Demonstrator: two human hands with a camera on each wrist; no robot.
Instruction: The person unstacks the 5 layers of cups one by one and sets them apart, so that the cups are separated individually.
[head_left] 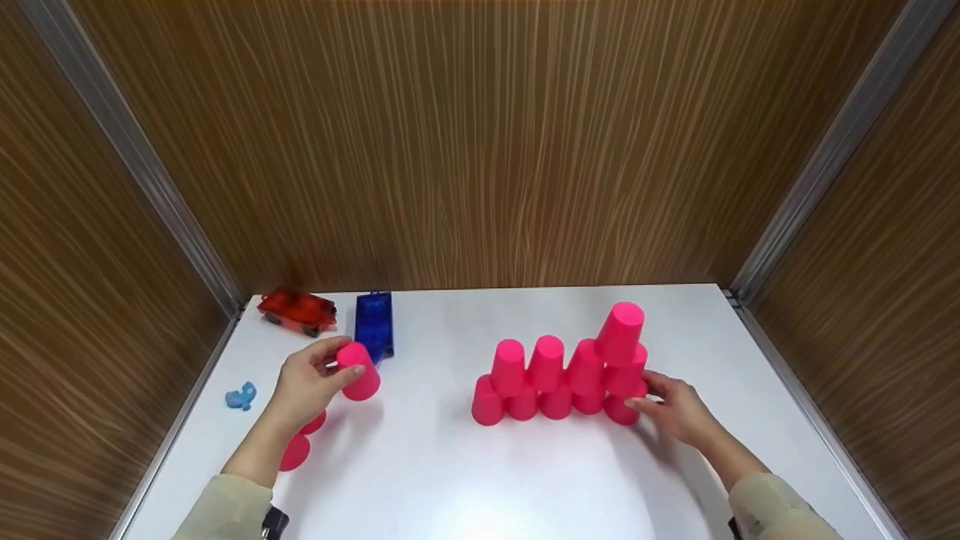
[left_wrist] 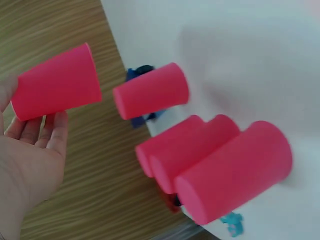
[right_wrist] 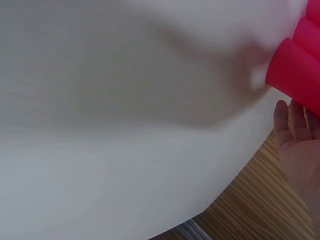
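Left hand (head_left: pixel 311 379), left of centre in the frame, had its thumb and fingers curled round a pink cup (head_left: pixel 361 379), narrow end up, held above the table. Right hand (head_left: pixel 679 409), right of centre, was partly open with fairly straight fingers about the right end of the cup stack (head_left: pixel 555 382), thumb in front of the bottom cup there; couldn't tell how firmly it pressed, if at all. Stack stood right of centre: five cups in the bottom row, four in the second, and one top cup (head_left: pixel 621 334) over the right end of the second row, all narrow end up. Loose cups (head_left: pixel 295 452) stood at lower left, partly hidden by the left forearm in the head view; the left wrist view showed four, three of them lined up close. Farther out, a red toy car (head_left: pixel 298 310) and a blue toy vehicle (head_left: pixel 373 322) sat near the back edge, left part of the frame, with a small light-blue toy (head_left: pixel 241 396) at far left. All on a white table (head_left: pixel 450 480), wood-grain panels (head_left: pixel 480 150) behind and at both sides.
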